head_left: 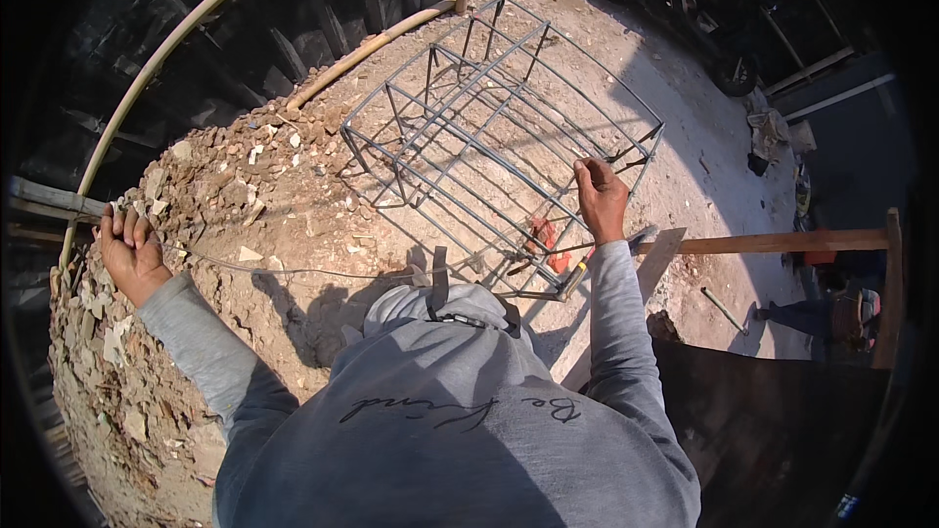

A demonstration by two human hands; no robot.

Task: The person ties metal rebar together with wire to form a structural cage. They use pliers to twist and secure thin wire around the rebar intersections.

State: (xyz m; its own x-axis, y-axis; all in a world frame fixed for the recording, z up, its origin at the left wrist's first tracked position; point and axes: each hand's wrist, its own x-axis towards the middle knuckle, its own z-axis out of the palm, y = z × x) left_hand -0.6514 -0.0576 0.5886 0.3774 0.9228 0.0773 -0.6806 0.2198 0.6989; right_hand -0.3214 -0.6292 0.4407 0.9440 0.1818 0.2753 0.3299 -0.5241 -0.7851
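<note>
A cage of tied steel rebar (469, 142) lies on the sandy ground before me, several bars joined by bent rectangular stirrups. My right hand (602, 200) is over its near right side, thumb and fingers pinched together; what they hold, if anything, is too small to make out. Out to the left, my left hand (134, 252) is raised with its fingers curled in. A thin wire (284, 271) runs from that hand across to the ground by my body. Beside my right forearm, a yellow-and-black tool handle (575, 279) rests against the cage's near corner. An orange-red scrap (550, 242) lies among the bars.
Broken rubble and soil (127, 372) heap up along the left. A bamboo pole (372, 54) borders black sheeting (293, 29). At right stand a wooden rail (773, 242) and a dark panel (763, 420). A motorcycle (675, 0) is parked at the far right.
</note>
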